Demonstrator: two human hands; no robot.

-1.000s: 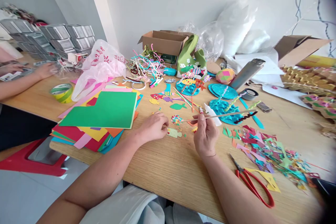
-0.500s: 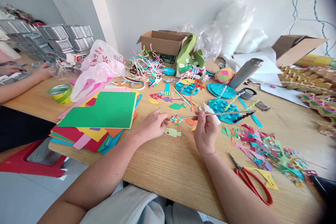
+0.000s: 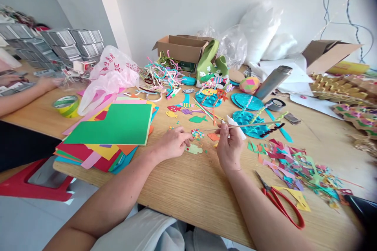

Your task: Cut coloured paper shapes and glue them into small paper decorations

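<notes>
Stick (image 3: 253, 125) leveller now, lengthwise left-right, tip rightward, in pinching right fingers (image 3: 226, 132); left fingers (image 3: 185, 140) curled shut.

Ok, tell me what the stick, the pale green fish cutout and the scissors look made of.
Stick in the right hand: thin, pale, straight, matt; probably wood or bamboo.
Fish cutout by the left hand: flat, matt pale green, likely paper or thin foam.
Scissors: dull grey blades, seemingly metal; glossy red handles, probably plastic.

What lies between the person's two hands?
Head view: between left hand and right hand lie a speckled paper cut-out, an orange fish and a pale green fish.
</notes>
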